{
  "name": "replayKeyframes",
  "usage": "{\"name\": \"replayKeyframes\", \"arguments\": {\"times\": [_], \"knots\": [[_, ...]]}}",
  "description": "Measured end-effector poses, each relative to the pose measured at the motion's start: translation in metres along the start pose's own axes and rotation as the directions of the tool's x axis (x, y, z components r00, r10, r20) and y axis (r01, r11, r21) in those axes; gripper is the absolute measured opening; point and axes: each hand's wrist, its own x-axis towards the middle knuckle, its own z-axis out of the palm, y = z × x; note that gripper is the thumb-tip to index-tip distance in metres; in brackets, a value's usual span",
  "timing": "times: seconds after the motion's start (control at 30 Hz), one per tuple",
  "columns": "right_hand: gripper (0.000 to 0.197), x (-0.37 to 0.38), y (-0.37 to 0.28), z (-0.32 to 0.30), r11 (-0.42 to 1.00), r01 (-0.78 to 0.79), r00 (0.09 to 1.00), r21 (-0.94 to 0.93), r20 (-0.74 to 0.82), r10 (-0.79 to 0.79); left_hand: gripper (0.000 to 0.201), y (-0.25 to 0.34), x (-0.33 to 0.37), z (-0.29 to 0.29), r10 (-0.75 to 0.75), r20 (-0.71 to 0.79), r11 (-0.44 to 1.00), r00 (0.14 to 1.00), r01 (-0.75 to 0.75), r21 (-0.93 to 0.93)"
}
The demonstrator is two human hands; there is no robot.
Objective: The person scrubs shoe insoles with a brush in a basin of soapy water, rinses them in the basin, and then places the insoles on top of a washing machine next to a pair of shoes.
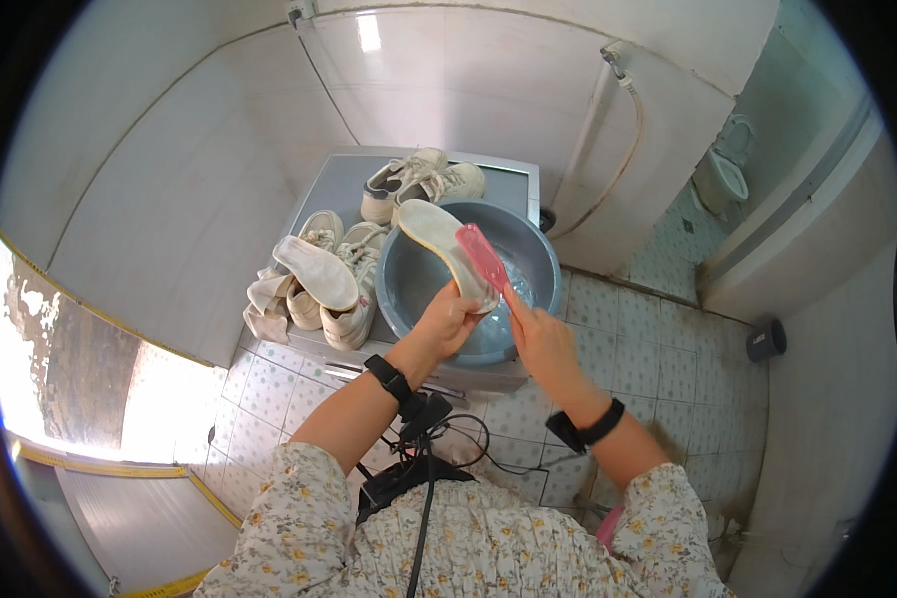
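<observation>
My left hand (448,321) is closed round the near end of a pale shoe insole (431,227), which is tilted over a grey-blue basin (399,284). In my right hand (545,344) is the handle of a pink brush (481,256), its head against the insole's right edge. The brush's bristles are hidden. Some water shows in the basin below. Left of the basin, a second insole (314,271) lies across a pair of off-white sneakers (354,321). Behind them stands another pair of light sneakers (409,184).
Basin and shoes rest on a grey machine-like top (344,179). A crumpled whitish cloth (266,309) lies at its left edge. A hose (636,130) hangs from a wall tap. A dark bin (765,341) and a toilet (723,179) are at the right. Black cables (468,434) hang before me.
</observation>
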Motion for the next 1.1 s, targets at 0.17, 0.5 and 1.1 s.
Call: {"name": "replayKeyframes", "arguments": {"times": [0.17,0.5,1.1], "knots": [[0.047,-0.021,-0.003,0.003,0.998,0.043,0.999,0.047,0.014,-0.044,0.052,0.009,0.004,-0.013,0.024,-0.009,1.000,1.000,-0.024,0.000],[0.048,-0.007,-0.009,0.000,1.000,0.002,1.000,0.013,0.024,-0.002,0.053,0.007,-0.004,-0.003,-0.006,-0.031,1.000,1.000,0.006,0.022],[0.050,-0.008,-0.006,-0.003,0.997,-0.038,0.998,0.060,0.050,0.035,0.055,0.009,-0.012,0.006,-0.027,0.046,1.000,0.999,0.028,-0.007]]}}
